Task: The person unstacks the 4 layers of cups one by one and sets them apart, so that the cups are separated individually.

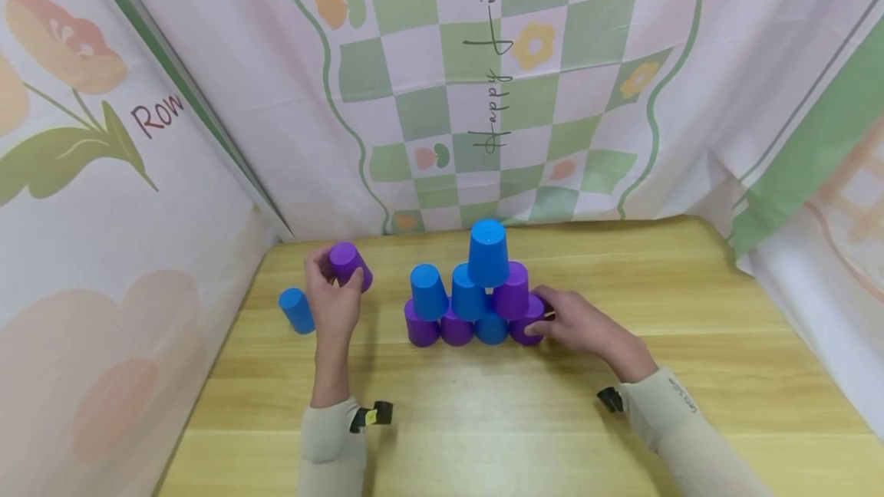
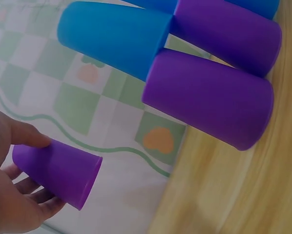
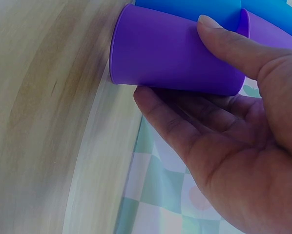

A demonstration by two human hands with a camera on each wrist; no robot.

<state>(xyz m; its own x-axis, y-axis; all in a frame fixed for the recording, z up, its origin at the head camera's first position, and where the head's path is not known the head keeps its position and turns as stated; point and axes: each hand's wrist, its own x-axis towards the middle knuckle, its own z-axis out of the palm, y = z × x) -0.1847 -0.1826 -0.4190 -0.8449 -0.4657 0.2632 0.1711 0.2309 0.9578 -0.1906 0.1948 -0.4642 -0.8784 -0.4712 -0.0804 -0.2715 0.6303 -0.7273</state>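
Note:
My left hand [image 1: 334,301] grips a purple cup [image 1: 351,265], upside down and tilted, left of a cup pyramid; the left wrist view shows the thumb on one side of it and fingers on the other. At the pyramid's right end, my right hand [image 1: 576,320] holds the bottom-row purple cup [image 3: 173,51], thumb on its front and fingers round its far side. That bottom row also has a blue cup [image 1: 491,327] and two more purple ones. Above it stand two blue cups and a purple cup [image 1: 512,291]. A single blue cup [image 1: 488,253] tops the right-hand pair.
A loose blue cup [image 1: 297,311] stands upside down on the wooden table [image 1: 470,420], just left of my left hand. Behind the table hangs a checkered curtain [image 1: 470,90], with more printed cloth along the left and right sides.

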